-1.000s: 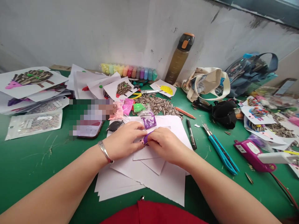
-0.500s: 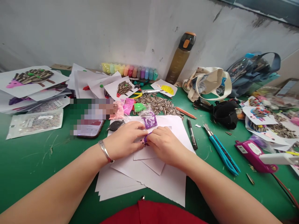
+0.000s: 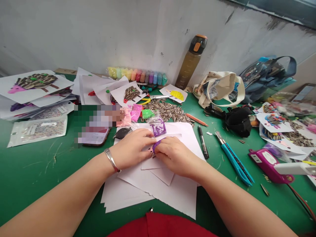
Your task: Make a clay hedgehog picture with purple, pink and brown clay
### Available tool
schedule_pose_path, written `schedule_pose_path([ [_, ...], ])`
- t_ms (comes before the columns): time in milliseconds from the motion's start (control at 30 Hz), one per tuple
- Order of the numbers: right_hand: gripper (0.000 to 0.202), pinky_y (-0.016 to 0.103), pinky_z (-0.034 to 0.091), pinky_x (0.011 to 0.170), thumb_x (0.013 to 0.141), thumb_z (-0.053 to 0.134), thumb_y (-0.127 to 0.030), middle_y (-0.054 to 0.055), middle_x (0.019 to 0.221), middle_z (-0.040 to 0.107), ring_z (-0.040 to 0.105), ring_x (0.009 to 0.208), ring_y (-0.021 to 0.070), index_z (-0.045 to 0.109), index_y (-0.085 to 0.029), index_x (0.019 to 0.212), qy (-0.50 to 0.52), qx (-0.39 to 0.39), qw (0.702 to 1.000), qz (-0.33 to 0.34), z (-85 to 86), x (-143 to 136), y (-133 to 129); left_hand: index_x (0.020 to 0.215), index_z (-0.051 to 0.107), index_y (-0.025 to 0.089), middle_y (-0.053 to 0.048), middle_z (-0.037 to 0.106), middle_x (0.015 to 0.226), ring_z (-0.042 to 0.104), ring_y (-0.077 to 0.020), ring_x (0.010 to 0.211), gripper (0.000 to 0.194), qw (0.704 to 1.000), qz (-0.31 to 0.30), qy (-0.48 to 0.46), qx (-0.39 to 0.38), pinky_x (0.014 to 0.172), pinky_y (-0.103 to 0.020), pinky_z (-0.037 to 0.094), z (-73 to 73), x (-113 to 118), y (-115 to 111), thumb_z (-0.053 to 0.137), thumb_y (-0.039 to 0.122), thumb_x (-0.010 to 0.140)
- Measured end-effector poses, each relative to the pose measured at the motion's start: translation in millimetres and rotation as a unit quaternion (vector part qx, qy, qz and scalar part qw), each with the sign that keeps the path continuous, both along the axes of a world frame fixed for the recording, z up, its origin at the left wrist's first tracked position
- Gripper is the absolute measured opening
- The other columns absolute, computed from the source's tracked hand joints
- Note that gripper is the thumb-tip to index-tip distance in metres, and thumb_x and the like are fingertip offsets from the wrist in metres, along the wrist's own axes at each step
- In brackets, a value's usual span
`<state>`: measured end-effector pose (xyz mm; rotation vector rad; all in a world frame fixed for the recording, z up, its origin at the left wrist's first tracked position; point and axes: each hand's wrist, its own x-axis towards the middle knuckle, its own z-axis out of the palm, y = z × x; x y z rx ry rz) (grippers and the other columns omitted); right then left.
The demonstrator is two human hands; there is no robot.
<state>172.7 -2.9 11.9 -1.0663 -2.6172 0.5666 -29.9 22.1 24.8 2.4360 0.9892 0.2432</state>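
Observation:
White paper sheets [image 3: 138,187] are stacked in front of me, with a small card [image 3: 148,164] on top. A purple clay shape [image 3: 156,144] with a pinkish end lies on the card, partly hidden by my fingers. My left hand [image 3: 137,148] rests at the card's left side, fingers apart, fingertips beside the pinkish end. My right hand [image 3: 172,153] has its fingers bent together over the clay's right part; what they hold, if anything, is hidden. Just behind my hands lie a bag of purple clay [image 3: 158,127] and a black clay packet [image 3: 122,133].
Behind are sunflower seeds [image 3: 170,110], scissors [image 3: 159,97], green clay [image 3: 147,114] and a bottle [image 3: 191,62]. A pen [image 3: 203,141], blue cutter [image 3: 235,161] and magenta device [image 3: 270,164] lie right. A phone [image 3: 96,136] and finished cards [image 3: 37,85] are left.
My right hand has shifted slightly, and more of the purple clay now shows between my hands. My left hand stays nearly in place.

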Motion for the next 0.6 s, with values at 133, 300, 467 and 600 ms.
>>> schedule_pose_path([
  [133,0.017,0.029,0.039,0.077,0.090,0.051,-0.012,0.002,0.081,0.068,0.057,0.080,0.0156,0.065,-0.018,0.081,0.041,-0.058,0.997,0.004,7.4,2.3,2.3,0.114,0.067,0.023,-0.009,0.059,0.113,0.054,-0.0261,0.107,0.029,1.000,0.000,-0.002,0.000,0.095,-0.040,0.043,1.1,-1.2,-0.7,0.060,0.023,0.085],
  [300,0.018,0.025,0.042,0.071,0.085,0.052,-0.011,-0.001,0.081,0.066,0.057,0.077,0.0129,0.066,-0.021,0.081,0.108,-0.123,0.983,-0.083,21.5,19.0,8.0,0.109,0.069,0.021,-0.009,0.059,0.112,0.054,-0.0254,0.105,0.025,1.000,-0.005,0.006,-0.005,0.093,-0.039,0.043,5.1,-0.4,-0.2,0.057,0.024,0.087],
  [467,0.014,0.027,0.042,0.066,0.085,0.052,-0.022,0.000,0.080,0.066,0.057,0.076,0.0151,0.066,-0.021,0.080,0.097,-0.133,0.966,-0.198,35.4,44.5,15.0,0.109,0.069,0.021,-0.008,0.059,0.111,0.055,-0.0248,0.103,0.025,1.000,-0.003,0.003,0.006,0.093,-0.039,0.043,4.0,0.5,-0.8,0.058,0.028,0.087],
  [600,0.015,0.027,0.040,0.061,0.084,0.052,-0.025,-0.001,0.078,0.065,0.055,0.070,0.0154,0.065,-0.022,0.078,0.060,-0.126,0.955,-0.263,34.4,60.2,14.7,0.109,0.069,0.021,-0.009,0.060,0.110,0.055,-0.0264,0.102,0.026,0.999,0.016,0.004,0.030,0.092,-0.041,0.044,1.5,3.5,-2.8,0.061,0.027,0.084],
])
